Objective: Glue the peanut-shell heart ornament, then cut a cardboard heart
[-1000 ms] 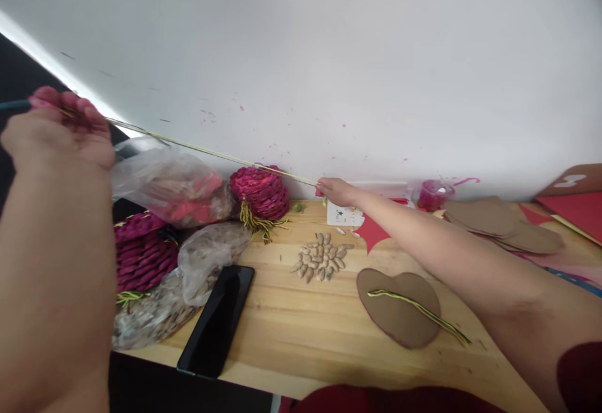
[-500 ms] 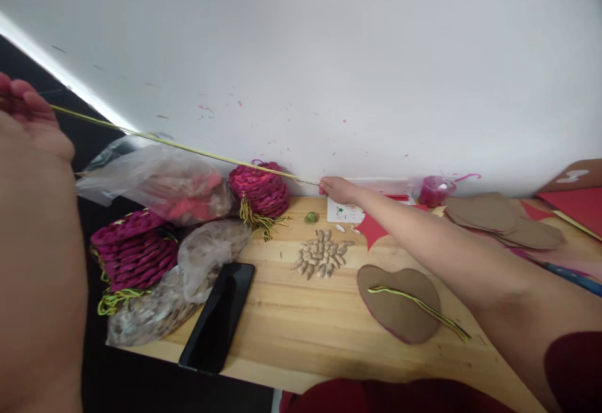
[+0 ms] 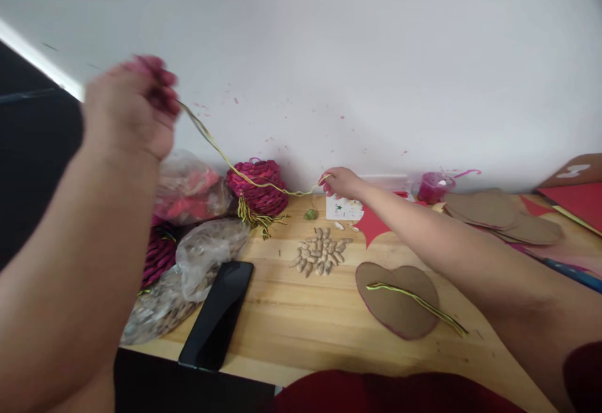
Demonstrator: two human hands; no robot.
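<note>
A length of yellow-green and dark yarn [image 3: 256,182] hangs slack between my two hands. My left hand [image 3: 136,106], raised at the upper left and slightly blurred, is closed on one end. My right hand [image 3: 341,183] pinches the other end near the wall. Just below it sits a small green ball [image 3: 310,214], and a pink-purple woven bundle [image 3: 259,188] with yellow-green tassels stands behind the yarn. Several shell-like pieces [image 3: 320,253] lie in a cluster. On a cardboard heart [image 3: 399,322] rests a second bunch of yarn [image 3: 418,300].
A black phone [image 3: 217,316] lies near the table's front edge, beside plastic bags [image 3: 200,253]. Red paper [image 3: 374,226], a pink cup [image 3: 433,188], stacked cardboard shapes [image 3: 489,211] and a blue-handled tool [image 3: 571,275] are on the right. The wall [image 3: 301,56] borders the table's back.
My left hand has moved right, in from the left edge, toward my right hand. The yarn has gone from taut to sagging. My right hand stays about where it was.
</note>
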